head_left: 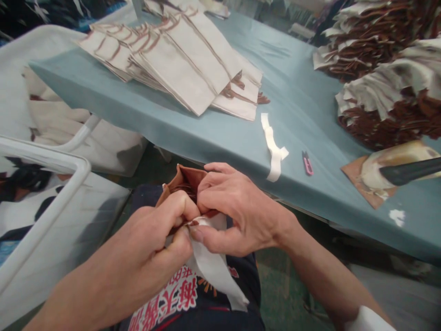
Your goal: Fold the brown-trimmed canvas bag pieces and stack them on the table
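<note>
Both my hands meet over my lap in front of the table. My left hand [151, 239] pinches a small brown and white fabric piece [184, 181] with thumb and fingers closed. My right hand [237, 211] grips the same piece from the right, fingers curled over its brown top and thumb pressed on the white cloth [215, 269] that hangs down onto my dark printed apron [179, 299].
A blue-grey table [296, 92] carries a fanned stack of flat white pieces with brown straps [179, 59], heaps of finished pieces [386, 73] at the right, a white strip [274, 147], a small pink clipper [307, 163] and a dark tool [409, 171]. White bins [51, 211] stand left.
</note>
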The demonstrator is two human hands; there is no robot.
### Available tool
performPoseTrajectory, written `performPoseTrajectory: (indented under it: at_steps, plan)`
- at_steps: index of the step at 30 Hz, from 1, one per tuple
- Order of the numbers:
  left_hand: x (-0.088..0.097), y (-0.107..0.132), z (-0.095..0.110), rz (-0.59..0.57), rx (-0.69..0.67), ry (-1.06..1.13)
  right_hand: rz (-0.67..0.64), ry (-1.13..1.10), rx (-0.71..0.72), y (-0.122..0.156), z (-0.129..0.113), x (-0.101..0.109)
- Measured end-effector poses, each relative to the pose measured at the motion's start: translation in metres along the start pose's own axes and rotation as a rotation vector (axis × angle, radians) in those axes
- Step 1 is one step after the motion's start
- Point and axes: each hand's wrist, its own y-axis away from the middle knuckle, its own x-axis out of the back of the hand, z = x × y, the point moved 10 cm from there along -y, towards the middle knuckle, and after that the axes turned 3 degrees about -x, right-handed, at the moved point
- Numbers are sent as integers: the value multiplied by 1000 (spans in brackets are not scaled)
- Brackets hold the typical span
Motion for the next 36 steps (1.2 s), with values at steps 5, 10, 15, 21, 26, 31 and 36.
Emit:
performPoseTrajectory:
  at_steps: [5,10,15,21,26,31,36]
  plan:
    - [5,3,-4,85,45,-73,-103,-108,-94,-1,12,-13]
    - [8,10,3,184,-46,-137,-132,-258,-152,-2,17,-18]
    - [2,18,1,241,-151,-243,-55,-426,-264,3,26,-23]
    - [-6,24,4,294,-329,-242,-98,-911,-459,17,40,-58]
    - [-7,22,9,311,-414,-320,-101,-1150,-558,28,50,-81]
    - [-5,24,2,332,-405,-339,14,-1202,-584,27,54,-89]
    - [3,38,-22,371,-121,-232,-4,-1097,-492,22,39,-68]
